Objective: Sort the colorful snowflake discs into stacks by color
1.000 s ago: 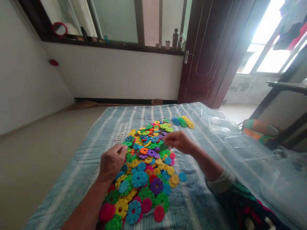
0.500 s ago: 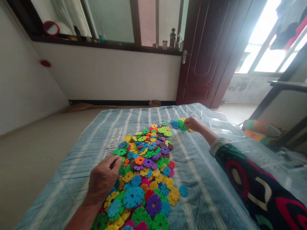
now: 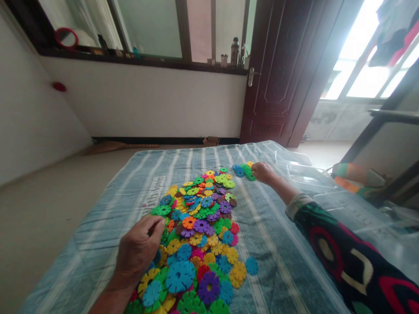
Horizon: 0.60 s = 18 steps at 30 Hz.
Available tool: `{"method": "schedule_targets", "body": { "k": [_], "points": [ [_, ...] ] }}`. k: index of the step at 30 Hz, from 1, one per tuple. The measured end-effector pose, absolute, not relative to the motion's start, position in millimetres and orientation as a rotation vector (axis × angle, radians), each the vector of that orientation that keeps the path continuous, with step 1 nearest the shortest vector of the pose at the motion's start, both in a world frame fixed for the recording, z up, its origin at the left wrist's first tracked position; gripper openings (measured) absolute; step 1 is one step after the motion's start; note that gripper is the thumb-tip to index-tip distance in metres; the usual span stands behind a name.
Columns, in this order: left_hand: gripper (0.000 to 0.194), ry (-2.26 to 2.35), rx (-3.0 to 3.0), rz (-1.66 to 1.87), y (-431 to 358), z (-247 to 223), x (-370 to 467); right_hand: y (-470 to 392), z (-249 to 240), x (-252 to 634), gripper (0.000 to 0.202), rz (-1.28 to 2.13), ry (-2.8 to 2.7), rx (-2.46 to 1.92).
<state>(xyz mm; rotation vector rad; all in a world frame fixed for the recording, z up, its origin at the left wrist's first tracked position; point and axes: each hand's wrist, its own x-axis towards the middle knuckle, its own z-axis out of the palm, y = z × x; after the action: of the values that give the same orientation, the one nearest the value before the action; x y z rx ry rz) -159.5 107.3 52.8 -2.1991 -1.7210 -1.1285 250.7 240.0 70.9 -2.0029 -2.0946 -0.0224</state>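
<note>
Colourful slotted plastic discs (image 3: pixel 199 218), shaped like flat flowers, lie in a long heap on a blue striped cloth (image 3: pixel 275 244). My left hand (image 3: pixel 139 248) is at the heap's left edge, fingers curled closed; whatever they may hold is hidden. Just beyond its fingertips lies a green disc (image 3: pixel 161 210). My right hand (image 3: pixel 263 172) reaches to a small separate group of discs at the far right, with blue discs (image 3: pixel 238 170), green discs (image 3: pixel 248 172) and a yellow disc (image 3: pixel 250 164). Its fingers are pinched together beside the green ones, their contents too small to make out.
Clear plastic containers (image 3: pixel 310 174) stand on the right, beside my right forearm. A single blue disc (image 3: pixel 252 265) lies right of the heap. Past the cloth's far edge are a wall (image 3: pixel 157 100) and a dark red door (image 3: pixel 278 78). A broom (image 3: pixel 108 147) lies on the floor.
A yellow disc seen beneath my right hand half a second ago no longer shows. The hand stays beside the small group. My left hand has shifted slightly down and left in the picture, still closed.
</note>
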Motion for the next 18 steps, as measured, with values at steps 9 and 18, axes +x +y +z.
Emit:
{"method": "schedule_targets", "body": {
  "k": [9,18],
  "points": [
    [0.030,-1.734,-2.222,-1.082,108,53,-160,218,53,231,0.025,0.012,-1.969,-2.257],
    [0.028,-1.737,-2.220,-1.089,107,55,-159,213,47,226,0.021,-0.097,-1.915,-2.190]
  ]
}}
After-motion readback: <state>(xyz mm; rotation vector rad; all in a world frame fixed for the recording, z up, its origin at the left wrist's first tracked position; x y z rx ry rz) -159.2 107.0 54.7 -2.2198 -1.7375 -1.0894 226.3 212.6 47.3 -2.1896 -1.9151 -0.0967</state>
